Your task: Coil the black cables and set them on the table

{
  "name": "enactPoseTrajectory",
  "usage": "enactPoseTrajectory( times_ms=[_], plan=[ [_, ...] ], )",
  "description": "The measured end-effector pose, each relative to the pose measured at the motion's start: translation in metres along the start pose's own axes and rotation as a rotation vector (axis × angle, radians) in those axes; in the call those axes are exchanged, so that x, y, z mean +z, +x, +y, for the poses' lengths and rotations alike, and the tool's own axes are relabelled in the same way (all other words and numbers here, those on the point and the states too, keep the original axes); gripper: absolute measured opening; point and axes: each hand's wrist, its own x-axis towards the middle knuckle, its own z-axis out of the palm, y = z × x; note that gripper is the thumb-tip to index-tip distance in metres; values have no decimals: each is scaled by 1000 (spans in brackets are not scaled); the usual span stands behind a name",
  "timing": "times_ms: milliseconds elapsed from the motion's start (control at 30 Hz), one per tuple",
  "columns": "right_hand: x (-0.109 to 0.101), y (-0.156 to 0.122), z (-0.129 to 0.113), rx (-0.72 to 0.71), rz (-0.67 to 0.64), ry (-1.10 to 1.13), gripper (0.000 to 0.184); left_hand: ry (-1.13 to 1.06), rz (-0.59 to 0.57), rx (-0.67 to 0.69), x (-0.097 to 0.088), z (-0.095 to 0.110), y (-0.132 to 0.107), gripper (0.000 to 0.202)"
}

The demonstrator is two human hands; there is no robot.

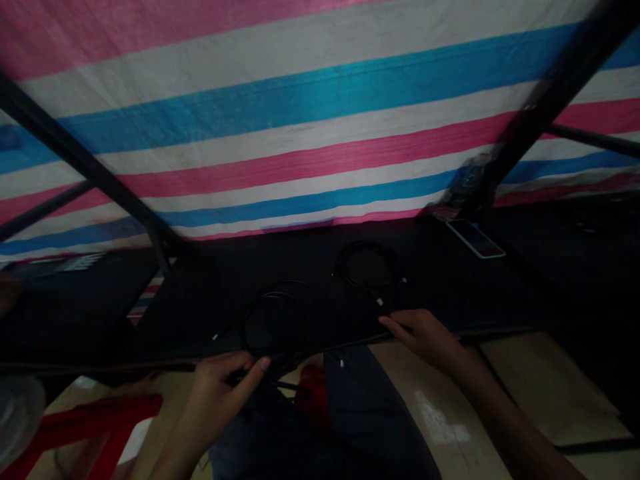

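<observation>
My left hand (223,387) is closed at the table's front edge, thumb and fingers pinching a black cable (273,295). Part of that cable lies in loose loops on the black table just beyond the hand, with a small light plug (215,337) at one end. A stretch of it runs along the front edge towards my right hand (425,337), whose fingers are pinched on it. Another light plug (342,363) hangs below the edge between the hands. Beyond my right hand lies a second coiled black cable (344,273) with pale connectors (380,302).
A phone (476,239) lies at the back right beside a clear plastic bottle (465,187). Dark metal struts (75,147) stand on both sides before a striped sheet (310,100). A red stool (95,420) is at lower left. Another person's hand (7,293) shows at the far left.
</observation>
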Motion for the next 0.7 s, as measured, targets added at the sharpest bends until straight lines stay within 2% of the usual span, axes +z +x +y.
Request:
enactPoseTrajectory(
  times_ms=[167, 300, 500, 567, 700],
  plan=[
    [5, 5, 15, 14, 167, -135, 47, -12, 2, -26, 1, 0, 1, 42],
    [10, 5, 19, 41, 172, -102, 46, -59, 7, -81, 2, -4, -2, 45],
    [17, -4, -13, -6, 9, 148, 47, -168, -76, -160, 22, 1, -10, 46],
    [15, -6, -26, -27, 4, 182, 46, -200, -116, -157, 30, 7, -11, 43],
    [9, -5, -39, -62, 29, 110, 47, -256, -286, -109, 39, 19, -7, 40]
  ],
)
